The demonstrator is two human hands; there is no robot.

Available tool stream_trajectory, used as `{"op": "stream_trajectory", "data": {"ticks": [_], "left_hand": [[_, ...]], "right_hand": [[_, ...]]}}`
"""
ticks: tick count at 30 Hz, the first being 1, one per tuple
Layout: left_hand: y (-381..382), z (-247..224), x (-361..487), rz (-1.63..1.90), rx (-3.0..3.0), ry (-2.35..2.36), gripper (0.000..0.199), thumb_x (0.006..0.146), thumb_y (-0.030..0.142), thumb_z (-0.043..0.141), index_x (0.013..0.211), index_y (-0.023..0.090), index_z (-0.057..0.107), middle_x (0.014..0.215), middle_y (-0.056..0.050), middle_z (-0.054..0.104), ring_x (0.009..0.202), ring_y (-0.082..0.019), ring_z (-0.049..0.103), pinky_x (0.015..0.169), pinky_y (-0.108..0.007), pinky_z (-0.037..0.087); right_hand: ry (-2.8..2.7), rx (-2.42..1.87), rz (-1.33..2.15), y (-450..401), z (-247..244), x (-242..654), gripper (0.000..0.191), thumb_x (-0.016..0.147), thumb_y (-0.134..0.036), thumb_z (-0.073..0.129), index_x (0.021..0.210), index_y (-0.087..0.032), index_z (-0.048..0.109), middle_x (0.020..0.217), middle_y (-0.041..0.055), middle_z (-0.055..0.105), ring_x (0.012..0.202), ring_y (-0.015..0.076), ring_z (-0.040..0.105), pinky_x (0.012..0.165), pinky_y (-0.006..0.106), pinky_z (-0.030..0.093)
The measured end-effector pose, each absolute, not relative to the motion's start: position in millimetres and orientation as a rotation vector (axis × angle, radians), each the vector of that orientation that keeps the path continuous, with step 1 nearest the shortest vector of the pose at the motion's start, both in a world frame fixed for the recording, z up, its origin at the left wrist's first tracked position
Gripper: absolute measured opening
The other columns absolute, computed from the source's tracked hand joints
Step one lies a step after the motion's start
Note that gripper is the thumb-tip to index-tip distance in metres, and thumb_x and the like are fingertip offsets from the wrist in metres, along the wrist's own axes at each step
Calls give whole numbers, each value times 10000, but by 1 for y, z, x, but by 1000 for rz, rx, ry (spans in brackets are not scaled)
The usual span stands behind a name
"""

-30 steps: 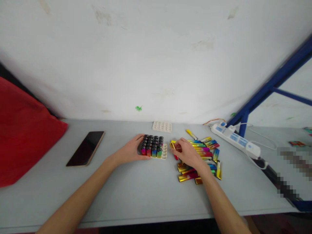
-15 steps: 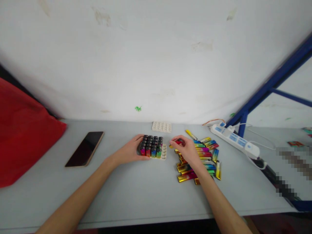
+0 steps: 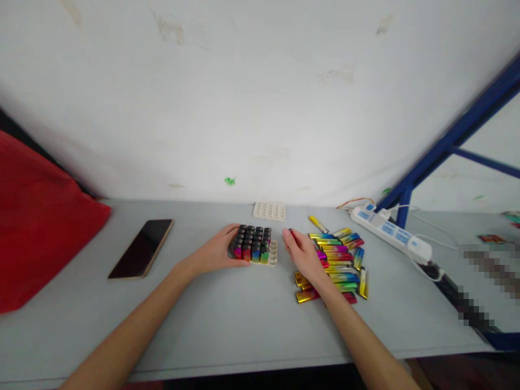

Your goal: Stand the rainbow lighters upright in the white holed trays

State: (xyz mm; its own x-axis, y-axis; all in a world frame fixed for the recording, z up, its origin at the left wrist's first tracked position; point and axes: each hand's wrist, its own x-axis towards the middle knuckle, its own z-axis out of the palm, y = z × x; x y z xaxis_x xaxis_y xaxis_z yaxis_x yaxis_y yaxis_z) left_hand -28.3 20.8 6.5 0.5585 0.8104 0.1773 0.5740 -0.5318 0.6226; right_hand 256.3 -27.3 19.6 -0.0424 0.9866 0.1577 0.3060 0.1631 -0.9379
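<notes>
Several black-topped, coloured lighters (image 3: pixel 255 250) stand upright in rows in a white holed tray (image 3: pixel 273 254), whose right-hand column of holes holds none. My left hand (image 3: pixel 225 248) is wrapped round the left side of these lighters. Just right of the tray, my right hand (image 3: pixel 299 248) pinches a lighter (image 3: pixel 291 233), mostly hidden by the fingers, with a bit of dark red showing. Beside and beyond that hand lies a loose pile of shiny lighters (image 3: pixel 339 257) in yellow, blue, pink and green.
A second white tray (image 3: pixel 270 211) lies near the wall. On the left are a phone (image 3: pixel 142 249) and a red cloth or bag (image 3: pixel 40 222). A white power strip (image 3: pixel 392 233) with cables runs along the right, near a blue metal frame (image 3: pixel 447 146).
My right hand has shifted slightly left, and the lighter in it has turned from lying sideways to more upright. My left hand has stayed where it was.
</notes>
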Motion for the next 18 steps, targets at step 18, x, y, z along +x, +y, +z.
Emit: {"op": "stream_trajectory", "data": {"ticks": [18], "left_hand": [[22,3,-30,628,2318,1115,848,750,508,957,1435,130,630,1527,-206,617,1434,-410,606,1291,-564,460]], "right_hand": [[-1809,-1356,528,-28,17,254,351,1104,-506,467,879,-253,558,740,3,637,704,204,609,698,314,447]]}}
